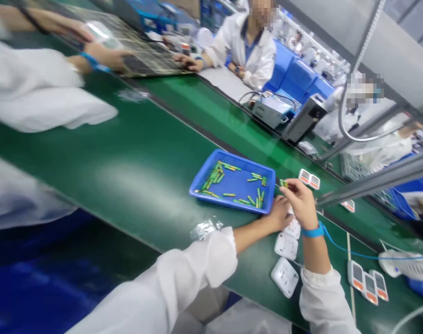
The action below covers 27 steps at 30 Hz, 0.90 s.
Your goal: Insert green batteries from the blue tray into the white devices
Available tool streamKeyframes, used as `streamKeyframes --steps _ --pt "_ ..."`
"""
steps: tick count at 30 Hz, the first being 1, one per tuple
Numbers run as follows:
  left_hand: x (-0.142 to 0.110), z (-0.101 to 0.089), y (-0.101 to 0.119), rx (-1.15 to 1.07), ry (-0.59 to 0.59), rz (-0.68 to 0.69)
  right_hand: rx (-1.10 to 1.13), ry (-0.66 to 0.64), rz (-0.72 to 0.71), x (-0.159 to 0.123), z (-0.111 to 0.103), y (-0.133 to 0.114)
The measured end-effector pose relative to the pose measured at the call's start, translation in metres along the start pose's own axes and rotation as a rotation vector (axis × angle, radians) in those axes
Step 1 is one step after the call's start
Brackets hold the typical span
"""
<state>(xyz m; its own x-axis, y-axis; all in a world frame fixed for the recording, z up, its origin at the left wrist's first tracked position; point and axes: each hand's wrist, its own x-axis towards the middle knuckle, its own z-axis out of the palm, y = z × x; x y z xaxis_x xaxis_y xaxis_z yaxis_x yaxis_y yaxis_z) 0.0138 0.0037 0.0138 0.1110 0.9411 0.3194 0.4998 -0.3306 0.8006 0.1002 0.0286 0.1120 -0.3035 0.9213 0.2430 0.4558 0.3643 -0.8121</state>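
My right hand [301, 200], with a blue wrist strap, pinches small green batteries [283, 183] beside the right edge of a blue tray [193, 191]. Low beside it, my left hand [279, 214] has its fingers closed at a white device [290, 210], mostly hidden by both hands. More loose green batteries [216, 175] lie in the tray, bunched at its left side and scattered along the right. Toward me from my hands, several white device housings lie in a row, among them a square housing [286, 246] and a nearer housing [284, 277].
Crumpled clear plastic [206, 227] lies before the tray. White-and-orange devices [367, 283] sit at right, others [309, 179] behind my hands. A metal post [371, 183] slants across the right. Co-workers in white coats [244, 51] sit opposite; another's hands [103, 53] hold a device at left.
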Motion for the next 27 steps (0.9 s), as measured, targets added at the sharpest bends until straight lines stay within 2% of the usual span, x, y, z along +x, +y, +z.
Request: streamKeyframes --steps 2,3,5,8,12,19,23,27 --pt "0.001 0.004 0.0 0.013 -0.101 0.035 0.019 0.224 0.145 -0.043 -0.033 0.032" --pt "0.0 0.004 -0.001 0.03 -0.139 0.042 0.011 0.292 0.218 -0.062 -0.042 0.049" --pt "-0.001 0.002 -0.003 0.073 -0.183 0.041 -0.002 0.357 0.342 -0.09 -0.048 0.079" --pt "-0.003 -0.002 -0.005 0.115 -0.201 0.04 -0.031 0.367 0.435 -0.107 -0.04 0.105" --pt "-0.003 -0.002 -0.007 0.141 -0.216 0.025 -0.085 0.376 0.428 -0.102 -0.031 0.108" --pt "-0.005 -0.002 -0.013 0.127 -0.22 0.062 0.007 0.375 0.412 -0.101 -0.037 0.113" --pt "-0.006 -0.003 -0.014 0.124 -0.227 0.057 0.12 0.367 0.309 -0.111 -0.04 0.116" --pt "-0.007 -0.004 -0.015 0.112 -0.223 0.057 0.129 0.235 0.173 -0.12 -0.041 0.113"
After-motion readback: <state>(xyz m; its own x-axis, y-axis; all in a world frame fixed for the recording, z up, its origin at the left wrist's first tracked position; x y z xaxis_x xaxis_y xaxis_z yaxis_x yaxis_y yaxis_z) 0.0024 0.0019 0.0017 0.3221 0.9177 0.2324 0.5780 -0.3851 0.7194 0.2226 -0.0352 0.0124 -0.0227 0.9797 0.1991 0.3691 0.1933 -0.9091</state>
